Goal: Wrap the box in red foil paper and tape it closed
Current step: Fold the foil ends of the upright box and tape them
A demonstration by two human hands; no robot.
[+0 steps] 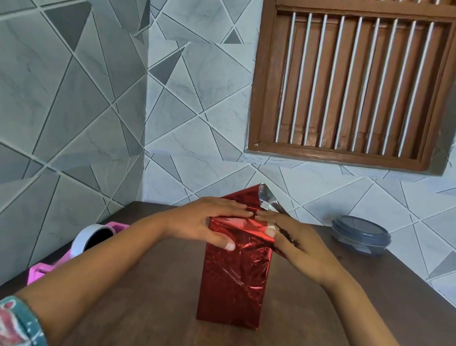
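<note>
Folding the top end, a person steadies the upright box at mid-table. The left hand presses the red foil paper flat with straight fingers, while the right hand pinches a loose flap. The sides look wrapped; the top is not yet closed or taped. A pink tape dispenser sits at left.

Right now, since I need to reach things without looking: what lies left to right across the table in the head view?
pink tape dispenser → left hand → red foil-wrapped box → right hand → dark lidded container
</note>
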